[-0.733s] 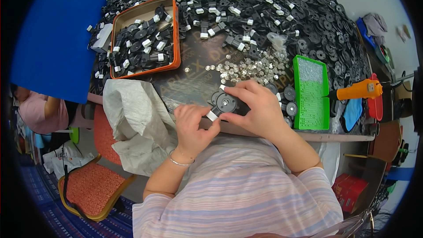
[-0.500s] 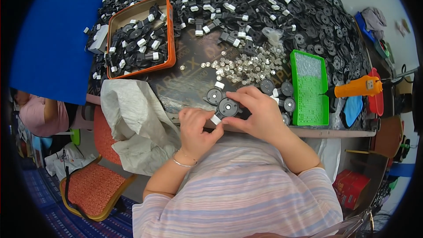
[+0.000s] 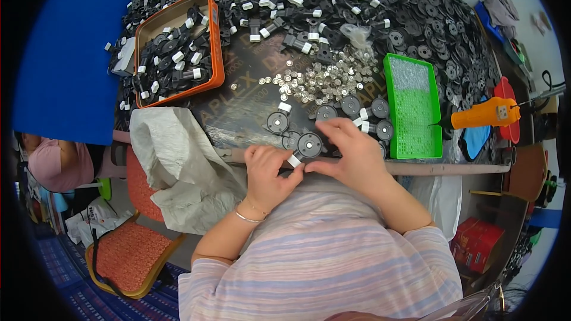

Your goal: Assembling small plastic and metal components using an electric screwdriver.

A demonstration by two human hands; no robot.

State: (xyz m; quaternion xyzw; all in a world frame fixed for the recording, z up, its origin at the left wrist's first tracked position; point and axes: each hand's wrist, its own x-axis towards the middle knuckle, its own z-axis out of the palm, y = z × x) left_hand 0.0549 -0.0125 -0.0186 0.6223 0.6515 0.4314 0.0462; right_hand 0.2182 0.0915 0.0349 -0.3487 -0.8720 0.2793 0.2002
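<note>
My left hand pinches the white end cap of a black plastic part with a round disc, held over the table's near edge. My right hand curves around the disc's right side, thumb and index finger apart, with a small gap to the disc. Just beyond lies a similar disc part with a white cap. More black discs rest past my right fingers. Small round silvery metal pieces are heaped in the middle of the table.
An orange-rimmed box with capped black parts stands at the left. At the right are a green tray and an orange electric screwdriver. Piled black parts cover the far side. A pale sack hangs at the near left edge.
The view has shifted, so the table's contents sit higher and further left. My hands and the held part have come nearer to me. My right index finger has lifted off the disc's rim.
</note>
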